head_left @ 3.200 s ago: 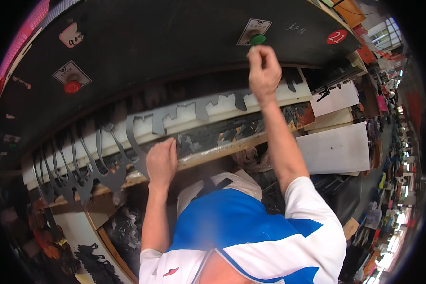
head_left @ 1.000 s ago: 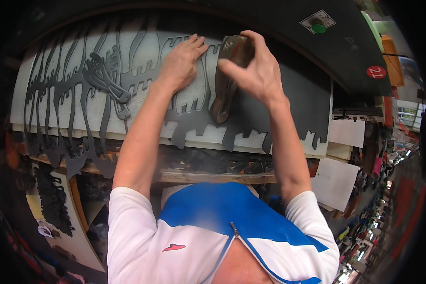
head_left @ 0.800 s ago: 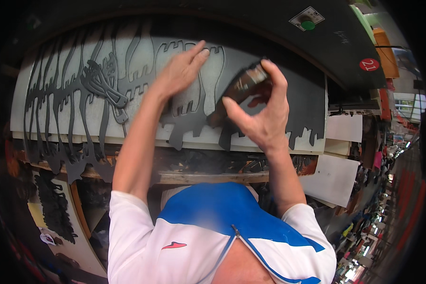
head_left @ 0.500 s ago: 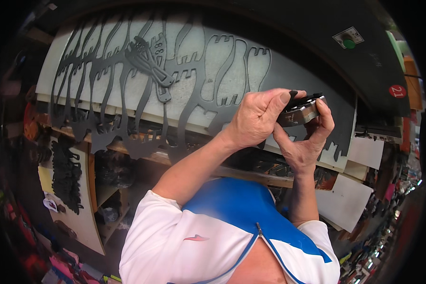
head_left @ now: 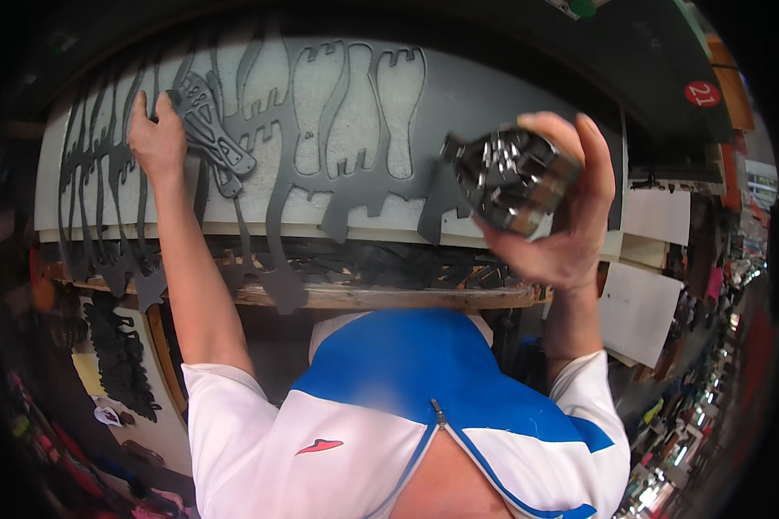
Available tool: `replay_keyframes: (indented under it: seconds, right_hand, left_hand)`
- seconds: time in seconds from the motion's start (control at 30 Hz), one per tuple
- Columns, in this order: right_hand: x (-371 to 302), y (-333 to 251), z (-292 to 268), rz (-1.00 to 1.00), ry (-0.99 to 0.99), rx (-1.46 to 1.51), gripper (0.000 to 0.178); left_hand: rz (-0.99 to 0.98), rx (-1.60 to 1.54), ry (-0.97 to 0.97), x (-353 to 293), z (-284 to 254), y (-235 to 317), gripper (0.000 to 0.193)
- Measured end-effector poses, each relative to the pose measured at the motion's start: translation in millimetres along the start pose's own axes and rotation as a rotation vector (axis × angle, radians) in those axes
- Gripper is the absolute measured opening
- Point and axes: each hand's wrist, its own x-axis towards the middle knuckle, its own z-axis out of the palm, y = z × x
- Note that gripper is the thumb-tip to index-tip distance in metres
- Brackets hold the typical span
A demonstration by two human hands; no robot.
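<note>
My right hand grips a metal cutting die, tilted so its shiny edges and dark inside show; it is blurred by motion above the right part of the sheet. My left hand reaches to the far left, thumb and a finger stretched apart. Its thumb is against a small pile of dark grey cut pieces with slots and holes. The pile lies on a dark grey sheet, which has rows of sole-shaped cutouts showing the pale board beneath.
A black machine beam with a red round label runs along the back right. Dark offcuts lie in a trough behind the wooden front rail. White boards stand at right; a bundle of black pieces is at lower left.
My hands have parted. The left went from the die to the pile at far left, and the dark piece pinched by it there is gone from the die; the right turned the die over.
</note>
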Motion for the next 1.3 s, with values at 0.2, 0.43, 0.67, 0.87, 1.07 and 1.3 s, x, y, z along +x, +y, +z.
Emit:
replay_keyframes:
  seconds: [0.2,0.43,0.67,0.87,1.07,1.3]
  right_hand:
    - [32.6,64.2,-5.6,-0.34,-0.478,-0.474,0.061]
    - [-17.5,99.9,27.5,0.11,-0.389,-0.304,0.045]
    - [-65.4,103.2,58.5,0.342,0.031,-0.202,0.041]
    - [-66.0,104.0,57.3,0.354,-0.037,-0.205,0.037]
    - [-66.0,103.4,59.0,0.341,-0.042,-0.196,0.039]
    - [-70.2,82.6,61.1,0.334,-0.055,-0.229,0.088]
  left_hand:
    - [-0.024,-0.642,-0.542,-119.5,-20.3,111.8,0.05]
    - [0.588,-0.521,-0.732,-211.6,-25.1,174.6,0.072]
    - [0.658,-0.528,-0.714,-229.0,-16.2,166.4,0.078]
    - [0.658,-0.547,-0.711,-231.1,-17.5,163.1,0.076]
    - [0.657,-0.562,-0.695,-231.6,-18.1,162.5,0.076]
    - [0.603,-0.643,-0.689,-217.3,-46.4,150.7,0.059]
